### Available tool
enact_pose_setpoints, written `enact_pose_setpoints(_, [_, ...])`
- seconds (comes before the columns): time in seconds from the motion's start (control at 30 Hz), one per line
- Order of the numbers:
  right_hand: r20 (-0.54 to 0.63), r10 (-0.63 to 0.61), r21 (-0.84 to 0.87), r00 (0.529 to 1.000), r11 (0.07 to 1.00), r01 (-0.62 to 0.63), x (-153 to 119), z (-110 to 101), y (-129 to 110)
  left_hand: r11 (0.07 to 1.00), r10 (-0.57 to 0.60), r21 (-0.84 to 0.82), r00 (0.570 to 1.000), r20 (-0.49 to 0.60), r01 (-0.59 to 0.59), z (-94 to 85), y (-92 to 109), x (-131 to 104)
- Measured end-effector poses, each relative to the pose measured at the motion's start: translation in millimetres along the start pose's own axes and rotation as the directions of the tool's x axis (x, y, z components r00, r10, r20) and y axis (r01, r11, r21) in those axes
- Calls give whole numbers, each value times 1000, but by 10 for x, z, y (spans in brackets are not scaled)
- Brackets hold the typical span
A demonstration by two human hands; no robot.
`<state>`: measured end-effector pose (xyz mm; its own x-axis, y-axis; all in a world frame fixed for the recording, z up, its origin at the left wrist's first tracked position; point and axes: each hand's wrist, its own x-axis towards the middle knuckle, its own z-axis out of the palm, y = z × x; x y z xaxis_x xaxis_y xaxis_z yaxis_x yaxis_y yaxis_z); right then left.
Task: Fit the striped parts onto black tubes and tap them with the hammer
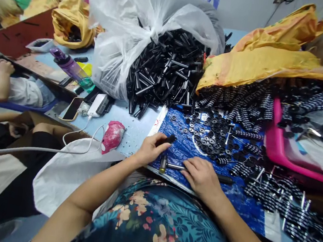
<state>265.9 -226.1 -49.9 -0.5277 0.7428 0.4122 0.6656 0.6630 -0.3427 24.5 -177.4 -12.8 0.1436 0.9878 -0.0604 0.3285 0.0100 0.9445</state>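
Note:
My left hand (152,149) is closed on a small black part (170,138) above the left edge of the blue plastic sheet (179,119). A hammer (175,166) with a yellowish-tipped head and black handle lies across the sheet near the front edge. My right hand (200,176) rests over the hammer's shaft, fingers curled down around it; the fingertips touch the metal part. Small black discs (215,133) are scattered on the sheet beyond my hands. Black-and-white ridged pieces (246,119) lie to the right of them.
A clear bag (114,45) spills black tubes (166,75) at the back. A yellow sack (261,66) and pink tray (277,146) stand right. At left are a pink bundle (113,135), white power bank (98,105), phone (73,108) and purple bottle (71,68). People sit at the left.

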Motion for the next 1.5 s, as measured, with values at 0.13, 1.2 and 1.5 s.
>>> enact_pose_setpoints(0.13, [-41, 48, -34, 998, 998, -49, -32, -30, 32, 925, -31, 379, 991, 134, -22, -362, -191, 176])
enact_pose_setpoints(1.2, [78, -1, 10, 997, 1000, 1, 322, 151, -33, 851, 123, 450, 937, 328, -270, -703, 454, 625])
enact_pose_setpoints(1.5, [-67, 220, -251, 973, 940, -230, 260, -709, 791, 513, 428, 694, 851, 303, -505, 183, 255, 1775])
